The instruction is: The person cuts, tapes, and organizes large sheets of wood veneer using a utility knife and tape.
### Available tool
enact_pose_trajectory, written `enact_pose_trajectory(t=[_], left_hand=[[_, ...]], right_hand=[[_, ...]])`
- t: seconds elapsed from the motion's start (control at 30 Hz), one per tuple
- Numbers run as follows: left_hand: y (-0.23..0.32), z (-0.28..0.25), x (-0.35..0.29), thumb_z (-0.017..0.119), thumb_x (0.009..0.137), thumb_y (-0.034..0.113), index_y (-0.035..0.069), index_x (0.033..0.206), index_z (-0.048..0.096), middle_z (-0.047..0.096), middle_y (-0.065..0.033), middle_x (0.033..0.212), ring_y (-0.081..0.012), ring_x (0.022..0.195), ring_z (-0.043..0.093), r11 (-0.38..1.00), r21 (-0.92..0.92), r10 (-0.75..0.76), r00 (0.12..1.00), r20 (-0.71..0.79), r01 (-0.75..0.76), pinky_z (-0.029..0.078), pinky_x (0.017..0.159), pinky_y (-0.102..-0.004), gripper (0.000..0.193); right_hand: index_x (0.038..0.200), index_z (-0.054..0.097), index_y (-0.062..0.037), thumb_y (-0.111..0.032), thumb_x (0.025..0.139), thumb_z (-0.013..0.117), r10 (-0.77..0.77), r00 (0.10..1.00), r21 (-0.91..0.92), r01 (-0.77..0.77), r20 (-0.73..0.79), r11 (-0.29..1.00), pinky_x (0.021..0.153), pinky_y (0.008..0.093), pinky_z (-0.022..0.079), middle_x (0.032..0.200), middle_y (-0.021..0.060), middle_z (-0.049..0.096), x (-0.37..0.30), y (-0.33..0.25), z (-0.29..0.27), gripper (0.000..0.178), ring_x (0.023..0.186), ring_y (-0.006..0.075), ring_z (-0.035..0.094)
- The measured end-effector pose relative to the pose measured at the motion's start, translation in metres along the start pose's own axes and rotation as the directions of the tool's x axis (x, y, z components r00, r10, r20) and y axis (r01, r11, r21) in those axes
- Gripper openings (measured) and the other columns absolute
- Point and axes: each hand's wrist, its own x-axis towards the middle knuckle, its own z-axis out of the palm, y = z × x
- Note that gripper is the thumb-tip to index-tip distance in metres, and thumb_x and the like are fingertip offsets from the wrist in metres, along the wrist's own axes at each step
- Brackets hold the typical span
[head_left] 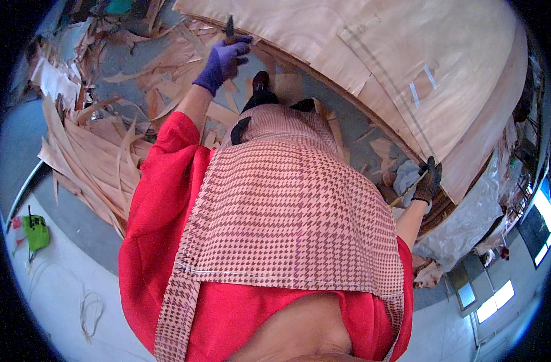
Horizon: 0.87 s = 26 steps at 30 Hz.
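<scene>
My left hand (220, 63), in a purple glove, is raised just beyond the near edge of a stack of wood veneer sheets (468, 36). Its fingers are closed round a short dark tool (229, 27) that looks like a knife, pointing away from me. My right hand (428, 181), in a dark glove, is at the stack's near right edge with its fingers drawn together. A thin yellow strip (406, 192) sticks out beside it; whether the hand grips this or the sheet, I cannot make out. A long narrow grey line (387, 81) crosses the top sheet toward that hand.
Torn veneer scraps (94, 154) cover the floor at left and round my shoe (261, 79). Two short whitish strips (422, 85) lie on the top sheet. Clear plastic film (462, 232) bunches at right. A bright green object (37, 232) stands at far left, near a loose cord (91, 314).
</scene>
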Motion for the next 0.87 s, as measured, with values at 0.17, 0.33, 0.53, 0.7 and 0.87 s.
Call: enact_pose_trajectory(t=[0.17, 0.33, 0.53, 0.7, 0.87], left_hand=[[-0.020, -0.005, 0.010, 0.058, 0.080, 0.017, 0.000, 0.107, 0.054, 0.061, -0.0100, 0.096, -0.0198, 0.080, 0.059, 0.999, -0.036, 0.001, 0.997, 0.071, 0.002, 0.048, 0.068, -0.0291, 0.032], [-0.031, -0.050, -0.011, 0.059, 0.079, 0.019, 0.001, 0.093, 0.059, 0.059, -0.0050, 0.074, -0.0160, 0.063, 0.056, 0.988, 0.138, -0.074, 0.997, -0.005, 0.074, 0.045, 0.055, -0.0270, 0.023], [-0.044, -0.254, -0.058, 0.054, 0.075, 0.027, 0.006, 0.091, 0.063, 0.059, -0.0210, 0.095, -0.0376, 0.090, 0.057, -0.465, 0.883, -0.402, 0.873, -0.277, 0.066, 0.046, 0.074, -0.0453, 0.028], [-0.004, -0.187, -0.069, 0.052, 0.075, 0.018, 0.007, 0.107, 0.055, 0.059, -0.0185, 0.095, -0.0347, 0.089, 0.057, -0.522, 0.851, -0.254, 0.964, -0.079, -0.068, 0.046, 0.077, -0.0421, 0.034], [0.017, 0.012, -0.037, 0.057, 0.079, 0.015, 0.012, 0.125, 0.042, 0.051, -0.0187, 0.116, -0.0278, 0.105, 0.052, -0.238, 0.674, 0.200, 0.643, 0.739, -0.700, 0.043, 0.084, -0.0385, 0.048]], right_hand=[[0.112, 0.040, 0.0024, -0.023, 0.077, 0.064, 0.008, 0.998, -0.009, -0.009, -0.057, 1.000, 0.040, 0.0237, 0.035, 0.064, 0.0086, 0.055, 0.003, -0.003, 0.008, 0.050, 0.046, 0.0126, 0.048], [0.117, 0.040, 0.0052, -0.026, 0.076, 0.064, -0.056, 0.998, 0.053, 0.057, -0.022, 0.997, 0.044, 0.0236, 0.037, 0.069, 0.0076, 0.057, -0.001, 0.009, 0.004, 0.057, 0.049, 0.0117, 0.047], [0.100, 0.051, -0.0027, -0.024, 0.074, 0.066, -0.116, 0.993, 0.067, 0.115, 0.009, 0.991, 0.048, 0.0243, 0.038, 0.076, 0.0043, 0.054, 0.003, 0.020, -0.008, 0.037, 0.058, 0.0120, 0.048], [0.104, 0.053, -0.0020, -0.019, 0.074, 0.065, -0.046, 0.999, 0.110, 0.049, -0.029, 0.993, 0.049, 0.0244, 0.039, 0.078, 0.0054, 0.058, 0.000, -0.004, 0.012, 0.036, 0.059, 0.0130, 0.053], [0.106, 0.052, -0.0018, -0.019, 0.074, 0.066, -0.005, 0.999, 0.061, 0.007, -0.035, 0.998, 0.050, 0.0267, 0.043, 0.077, 0.0054, 0.059, 0.002, 0.005, 0.003, 0.039, 0.057, 0.0156, 0.055]])
